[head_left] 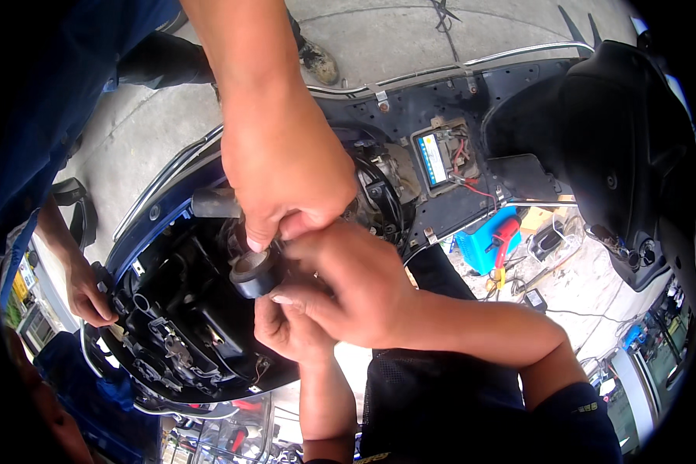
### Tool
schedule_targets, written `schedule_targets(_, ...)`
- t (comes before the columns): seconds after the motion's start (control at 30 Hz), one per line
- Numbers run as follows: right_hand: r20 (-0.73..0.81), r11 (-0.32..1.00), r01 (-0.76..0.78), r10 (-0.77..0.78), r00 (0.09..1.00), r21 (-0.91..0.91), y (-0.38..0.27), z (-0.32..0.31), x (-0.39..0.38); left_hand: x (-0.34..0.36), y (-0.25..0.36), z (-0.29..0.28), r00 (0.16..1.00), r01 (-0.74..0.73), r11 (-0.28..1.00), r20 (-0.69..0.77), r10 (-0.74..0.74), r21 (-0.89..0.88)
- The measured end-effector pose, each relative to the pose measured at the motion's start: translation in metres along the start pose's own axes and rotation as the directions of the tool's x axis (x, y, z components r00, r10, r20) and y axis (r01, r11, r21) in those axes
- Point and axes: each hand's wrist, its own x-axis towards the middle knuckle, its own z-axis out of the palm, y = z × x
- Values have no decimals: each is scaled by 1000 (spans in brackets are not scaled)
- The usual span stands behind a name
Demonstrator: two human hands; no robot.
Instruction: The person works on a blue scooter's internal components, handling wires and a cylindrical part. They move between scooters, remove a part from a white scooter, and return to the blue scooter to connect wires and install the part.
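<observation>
A roll of black tape (255, 277) is bunched among several fingers above an opened scooter body (201, 309). My right hand (356, 282) reaches in from the right, its fingers curled against the roll's right side; part of it is blurred. Just below the roll, my left hand (295, 329) is closed in a pinch, and whatever lies between its fingertips is hidden. From the top, another person's hand (286, 182) comes down with its thumb at the roll's upper edge. A grey tubular piece (215, 203) shows beside that wrist.
A second hand of another person (91, 294) rests on the scooter's left edge. To the right lie an exposed battery (431, 160) with red wires, a blue container (475, 249), a red tool (506, 236) and a large black body part (595, 131). A shoe (319, 62) stands behind.
</observation>
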Motion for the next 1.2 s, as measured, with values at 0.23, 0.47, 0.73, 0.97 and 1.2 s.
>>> schedule_targets(0.23, 117, 498, -435, 546, 829, 750, -4, 35, -2, 18, 7, -5, 988, -63, 990, -128, 80, 128)
schedule_targets(0.47, 264, 426, -516, 522, 811, 743, 13, 45, -5, 16, 14, 1, 960, 248, 931, -61, -273, -267)
schedule_targets(0.73, 152, 951, 91, -48, 987, -295, 11, -5, -8, 9, -23, -31, 929, -209, 958, 346, 132, 197)
schedule_targets(0.97, 109, 980, 194, -188, 976, -46, 6, 6, -1, -16, -41, -28, 969, 236, 949, 121, -214, -210)
schedule_targets(1.2, 219, 540, -510, 513, 830, 669, 28, 40, -12, -13, -23, -19, 969, 108, 991, 231, -89, -72)
